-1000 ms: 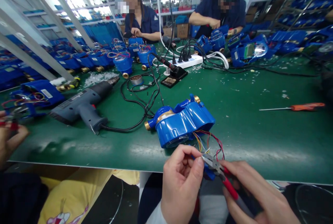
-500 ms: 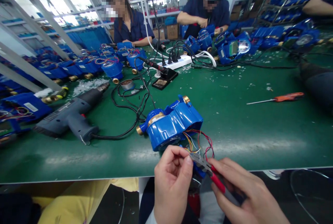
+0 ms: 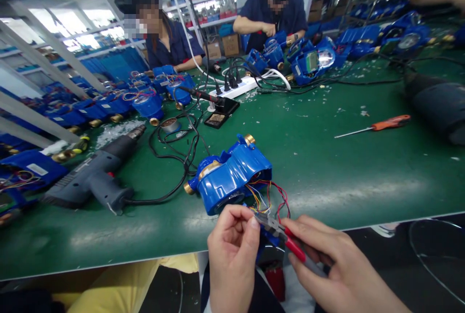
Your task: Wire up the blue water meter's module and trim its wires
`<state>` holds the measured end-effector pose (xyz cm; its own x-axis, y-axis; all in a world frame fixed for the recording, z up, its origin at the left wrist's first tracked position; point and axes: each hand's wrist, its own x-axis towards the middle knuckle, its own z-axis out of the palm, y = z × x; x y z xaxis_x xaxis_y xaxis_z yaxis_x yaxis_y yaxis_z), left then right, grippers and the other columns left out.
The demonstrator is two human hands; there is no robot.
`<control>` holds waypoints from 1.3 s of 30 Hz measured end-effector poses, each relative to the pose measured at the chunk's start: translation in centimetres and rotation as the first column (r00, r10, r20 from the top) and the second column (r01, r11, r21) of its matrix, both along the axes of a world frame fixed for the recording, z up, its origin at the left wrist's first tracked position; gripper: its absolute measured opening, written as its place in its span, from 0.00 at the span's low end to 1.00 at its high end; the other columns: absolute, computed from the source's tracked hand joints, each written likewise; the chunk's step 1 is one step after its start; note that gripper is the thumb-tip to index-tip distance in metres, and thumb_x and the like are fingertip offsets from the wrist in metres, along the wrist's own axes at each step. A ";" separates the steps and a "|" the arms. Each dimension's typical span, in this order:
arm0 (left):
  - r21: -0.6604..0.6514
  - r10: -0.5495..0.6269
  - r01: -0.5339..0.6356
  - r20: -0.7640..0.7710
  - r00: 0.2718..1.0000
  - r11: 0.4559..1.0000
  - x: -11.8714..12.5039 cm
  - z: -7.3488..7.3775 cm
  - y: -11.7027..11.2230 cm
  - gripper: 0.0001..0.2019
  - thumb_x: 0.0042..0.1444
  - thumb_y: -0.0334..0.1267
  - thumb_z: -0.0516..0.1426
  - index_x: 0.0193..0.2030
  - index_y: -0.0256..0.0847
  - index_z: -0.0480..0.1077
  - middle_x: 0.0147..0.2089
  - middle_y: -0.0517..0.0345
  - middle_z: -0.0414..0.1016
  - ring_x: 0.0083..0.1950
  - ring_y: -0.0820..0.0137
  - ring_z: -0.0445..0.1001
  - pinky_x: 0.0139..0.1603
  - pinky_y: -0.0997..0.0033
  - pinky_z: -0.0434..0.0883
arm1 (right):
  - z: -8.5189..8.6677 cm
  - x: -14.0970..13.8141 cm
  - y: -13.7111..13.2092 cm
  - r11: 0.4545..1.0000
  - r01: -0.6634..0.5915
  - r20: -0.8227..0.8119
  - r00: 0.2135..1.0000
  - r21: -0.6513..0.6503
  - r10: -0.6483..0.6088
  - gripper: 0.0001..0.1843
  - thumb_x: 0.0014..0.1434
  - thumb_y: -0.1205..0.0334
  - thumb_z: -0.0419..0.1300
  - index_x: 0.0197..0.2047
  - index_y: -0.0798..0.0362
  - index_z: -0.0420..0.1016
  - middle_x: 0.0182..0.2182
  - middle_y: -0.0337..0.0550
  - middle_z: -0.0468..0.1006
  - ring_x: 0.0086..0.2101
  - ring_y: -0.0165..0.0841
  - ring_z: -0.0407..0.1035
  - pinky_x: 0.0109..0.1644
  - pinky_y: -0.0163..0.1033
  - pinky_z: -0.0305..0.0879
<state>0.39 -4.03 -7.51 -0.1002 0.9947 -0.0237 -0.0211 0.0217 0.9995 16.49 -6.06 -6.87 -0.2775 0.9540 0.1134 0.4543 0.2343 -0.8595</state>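
Observation:
A blue water meter housing [image 3: 230, 175] with brass fittings lies on the green bench near its front edge. Coloured wires [image 3: 269, 196] trail from it toward me. My left hand [image 3: 232, 250] is closed in a pinch on those wires, just below the meter. My right hand [image 3: 334, 264] is wrapped round red-handled pliers [image 3: 286, 238], whose jaws meet the wires beside my left thumb. A small blue part sits under the pliers, partly hidden by my hands.
A grey heat gun [image 3: 94, 177] with a black cord lies to the left. A soldering iron stand [image 3: 220, 109], a power strip [image 3: 236, 87] and an orange screwdriver [image 3: 374, 126] lie beyond. Rows of blue meters [image 3: 109, 104] line the left. Two co-workers sit opposite.
The view has shifted, so the meter and my hands sit a little further left in the picture. My hands keep the same grip on the wires and pliers.

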 end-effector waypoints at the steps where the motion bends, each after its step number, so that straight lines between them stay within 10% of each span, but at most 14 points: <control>1: -0.007 -0.009 0.009 -0.006 1.000 1.000 0.0 0.0 0.0 0.10 0.56 0.43 0.60 0.31 0.39 0.69 0.24 0.64 0.69 0.25 0.79 0.66 0.25 0.85 0.65 | 0.0 0.0 0.0 1.000 0.006 -0.003 1.000 0.008 -0.006 0.16 0.53 0.75 0.52 0.42 0.54 0.76 0.29 0.39 0.72 0.29 0.29 0.69 0.32 0.30 0.66; 16: 0.134 0.017 0.008 -0.184 0.983 0.991 0.4 -0.1 0.0 0.08 0.62 0.40 0.54 0.33 0.41 0.68 0.26 0.64 0.68 0.27 0.77 0.68 0.28 0.84 0.65 | -2.0 -0.9 0.1 0.981 0.171 -0.170 0.968 -0.094 -0.186 0.16 0.46 0.69 0.52 0.35 0.54 0.79 0.27 0.40 0.71 0.26 0.30 0.70 0.25 0.29 0.67; 22: 0.078 0.127 -0.113 -0.209 0.970 0.991 0.0 -0.7 -0.9 0.08 0.63 0.41 0.54 0.33 0.41 0.66 0.26 0.65 0.65 0.27 0.77 0.66 0.27 0.84 0.64 | 0.5 3.5 1.4 0.807 0.586 -0.413 0.719 -0.072 -0.559 0.11 0.55 0.64 0.56 0.43 0.44 0.71 0.28 0.38 0.66 0.28 0.33 0.67 0.27 0.35 0.67; 26: 0.038 0.099 -0.094 -0.179 0.979 0.995 0.3 -0.4 -1.0 0.10 0.62 0.43 0.54 0.33 0.41 0.66 0.25 0.65 0.65 0.26 0.77 0.66 0.27 0.83 0.65 | 1.0 5.0 1.8 0.789 0.573 -0.480 0.641 -0.221 -0.600 0.14 0.46 0.64 0.64 0.39 0.47 0.76 0.26 0.37 0.66 0.25 0.28 0.64 0.25 0.26 0.64; 39: -0.055 -0.015 -0.003 -0.312 0.950 0.998 0.8 0.0 -1.2 0.09 0.60 0.40 0.52 0.32 0.41 0.69 0.25 0.64 0.63 0.23 0.76 0.59 0.25 0.76 0.58 | -1.6 4.3 0.8 0.897 0.415 -0.295 0.847 -0.151 -0.442 0.20 0.41 0.59 0.69 0.41 0.49 0.82 0.27 0.41 0.80 0.27 0.31 0.76 0.30 0.24 0.71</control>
<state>1.23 -5.22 -7.54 -0.1053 0.9934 -0.0463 0.2925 0.0754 0.9533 20.84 -5.31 -8.47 0.1982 0.9791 0.0448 0.1978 0.0048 -0.9802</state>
